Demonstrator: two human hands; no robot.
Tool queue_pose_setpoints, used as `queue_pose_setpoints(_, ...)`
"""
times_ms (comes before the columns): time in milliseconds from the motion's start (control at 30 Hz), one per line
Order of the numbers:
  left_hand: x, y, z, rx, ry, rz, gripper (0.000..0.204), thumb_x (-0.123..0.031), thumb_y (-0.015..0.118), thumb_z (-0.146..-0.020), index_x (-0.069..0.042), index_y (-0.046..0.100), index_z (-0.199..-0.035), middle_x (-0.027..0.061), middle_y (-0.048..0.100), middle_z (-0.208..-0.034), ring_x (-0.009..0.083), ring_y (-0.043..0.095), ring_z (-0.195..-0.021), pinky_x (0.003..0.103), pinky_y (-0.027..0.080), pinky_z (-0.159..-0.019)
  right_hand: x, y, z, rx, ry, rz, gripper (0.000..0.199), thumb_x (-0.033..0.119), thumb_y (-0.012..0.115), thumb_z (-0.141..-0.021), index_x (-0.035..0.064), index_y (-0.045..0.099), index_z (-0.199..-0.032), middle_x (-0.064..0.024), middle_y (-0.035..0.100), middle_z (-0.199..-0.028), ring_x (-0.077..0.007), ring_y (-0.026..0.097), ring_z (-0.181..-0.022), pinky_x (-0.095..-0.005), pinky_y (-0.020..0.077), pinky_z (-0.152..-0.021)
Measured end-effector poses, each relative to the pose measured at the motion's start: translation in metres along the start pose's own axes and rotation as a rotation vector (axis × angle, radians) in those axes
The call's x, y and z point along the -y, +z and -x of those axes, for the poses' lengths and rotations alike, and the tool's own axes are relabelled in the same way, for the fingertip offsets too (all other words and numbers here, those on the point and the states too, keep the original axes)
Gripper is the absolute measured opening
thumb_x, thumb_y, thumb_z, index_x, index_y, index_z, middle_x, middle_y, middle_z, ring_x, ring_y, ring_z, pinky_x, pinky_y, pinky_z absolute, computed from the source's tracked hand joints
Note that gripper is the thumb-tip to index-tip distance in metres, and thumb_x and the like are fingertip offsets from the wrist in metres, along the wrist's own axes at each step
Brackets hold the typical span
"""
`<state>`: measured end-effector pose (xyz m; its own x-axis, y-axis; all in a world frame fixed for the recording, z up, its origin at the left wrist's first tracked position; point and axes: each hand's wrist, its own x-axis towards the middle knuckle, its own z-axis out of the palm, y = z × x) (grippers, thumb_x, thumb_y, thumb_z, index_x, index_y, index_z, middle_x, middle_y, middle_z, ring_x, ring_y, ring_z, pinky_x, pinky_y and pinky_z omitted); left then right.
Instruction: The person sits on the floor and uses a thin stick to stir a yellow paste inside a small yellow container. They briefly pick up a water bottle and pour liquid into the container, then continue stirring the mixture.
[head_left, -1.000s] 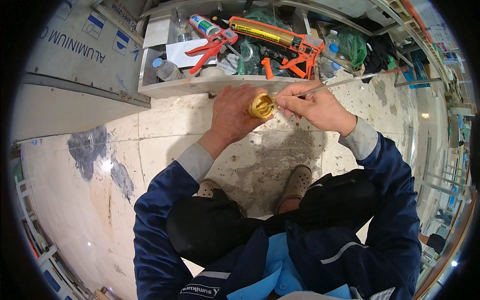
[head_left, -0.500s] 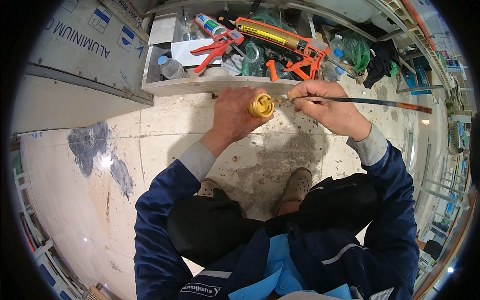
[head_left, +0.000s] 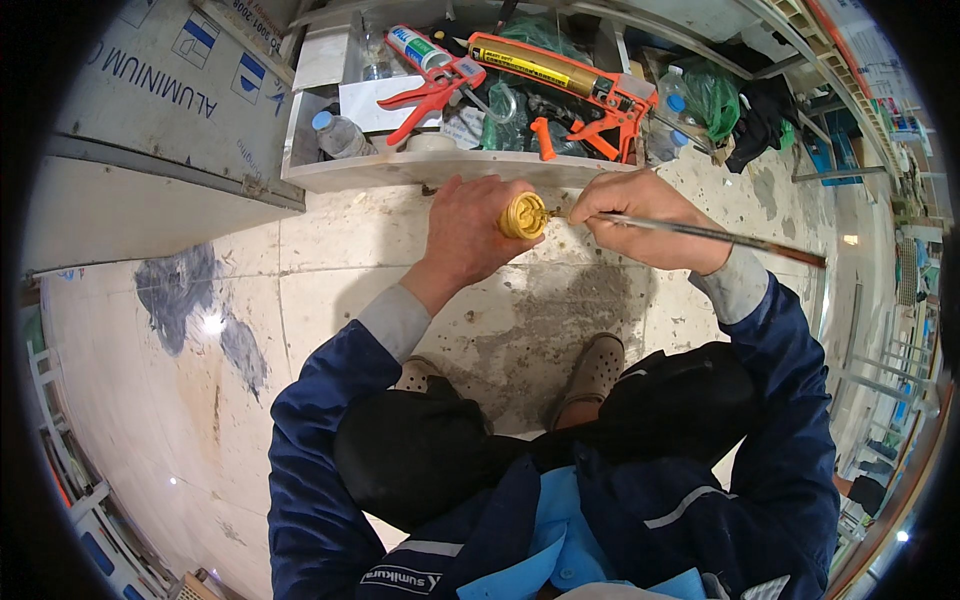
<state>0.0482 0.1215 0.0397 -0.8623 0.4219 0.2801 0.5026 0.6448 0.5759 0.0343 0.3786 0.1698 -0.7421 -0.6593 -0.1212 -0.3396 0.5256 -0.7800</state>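
Observation:
My left hand (head_left: 470,228) is closed around a small open jar of gold paint (head_left: 522,216), its mouth tilted up toward me. Most of the jar's body is hidden by my fingers. In my right hand (head_left: 645,215) a thin paintbrush (head_left: 720,234) is pinched near its bristle end. The brush's gold-coated tip sits at the right side of the jar's mouth; whether it touches the rim I cannot tell. Its long handle points out to the right and slightly toward me.
Ahead stands an open drawer-like box (head_left: 400,172) holding a red caulking gun (head_left: 435,85), an orange caulking gun (head_left: 560,80) and a plastic bottle (head_left: 340,135). A printed panel-clad cabinet (head_left: 170,190) is at left. Below me lies a stained tile floor (head_left: 330,300).
My right hand has turned, swinging the brush's handle end toward me and leftward. The brush tip has shifted from inside the jar's mouth to its right edge. The left hand has barely moved.

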Motion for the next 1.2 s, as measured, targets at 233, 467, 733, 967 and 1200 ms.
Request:
queue_pose_setpoints(233, -0.001, -0.003, 0.0, -0.013, 0.008, -0.025, 0.057, -0.042, 0.094, -0.077, -0.019, 0.07, -0.124, 0.007, 0.075, -0.115, 0.0303, 0.07, -0.113, 0.05, 0.048, -0.103, -0.003, 0.001, 0.0, -0.043, 0.299, -0.353, 0.021, 0.012, 0.066, -0.099, 0.0001, 0.076, -0.113, -0.0063, 0.075, -0.091, -0.0138, 0.072, -0.077, -0.0302, 0.0589, -0.068)
queue_pose_setpoints(467, 0.0, -0.004, -0.001, -0.076, 0.029, -0.053, 0.059, -0.044, 0.094, -0.077, -0.017, 0.071, -0.124, 0.0067, 0.075, -0.115, 0.0301, 0.07, -0.112, 0.049, 0.048, -0.103, -0.006, -0.001, -0.006, -0.259, 0.48, -0.544, 0.021, 0.017, 0.064, -0.105, -0.0017, 0.071, -0.113, -0.0077, 0.074, -0.09, -0.014, 0.074, -0.074, -0.0278, 0.0615, -0.062)
queue_pose_setpoints(733, -0.002, -0.005, -0.002, -0.049, -0.025, 0.03, 0.061, -0.046, 0.093, -0.076, -0.017, 0.071, -0.125, 0.0079, 0.075, -0.115, 0.0323, 0.069, -0.114, 0.052, 0.047, -0.105, -0.007, -0.001, -0.002, -0.2, 0.422, -0.638, 0.018, 0.016, 0.067, -0.104, 0.0003, 0.071, -0.11, -0.0091, 0.076, -0.09, -0.0158, 0.076, -0.076, -0.0293, 0.0626, -0.064)
queue_pose_setpoints(967, 0.021, -0.018, 0.022, -0.044, -0.026, 0.049, 0.062, -0.027, 0.098, -0.073, -0.009, 0.071, -0.125, 0.0127, 0.073, -0.121, 0.0349, 0.068, -0.111, 0.046, 0.054, -0.097, -0.078, -0.024, 0.095, -0.32, 0.552, -0.735, 0.015, 0.014, 0.065, -0.105, 0.0025, 0.072, -0.111, -0.0078, 0.076, -0.092, -0.0146, 0.072, -0.072, -0.0295, 0.0602, -0.064)
queue_pose_setpoints(1200, 0.052, -0.021, 0.088, -0.14, -0.23, 0.142, 0.064, -0.017, 0.097, -0.073, -0.003, 0.07, -0.129, 0.016, 0.068, -0.112, 0.0337, 0.068, -0.105, 0.041, 0.055, -0.094, -0.25, 0.053, 0.19, -0.645, 0.714, 0.089, 0.024, 0.011, 0.065, -0.099, -0.0017, 0.072, -0.119, -0.0183, 0.077, -0.096, -0.0343, 0.075, -0.085, -0.0401, 0.0607, -0.076)
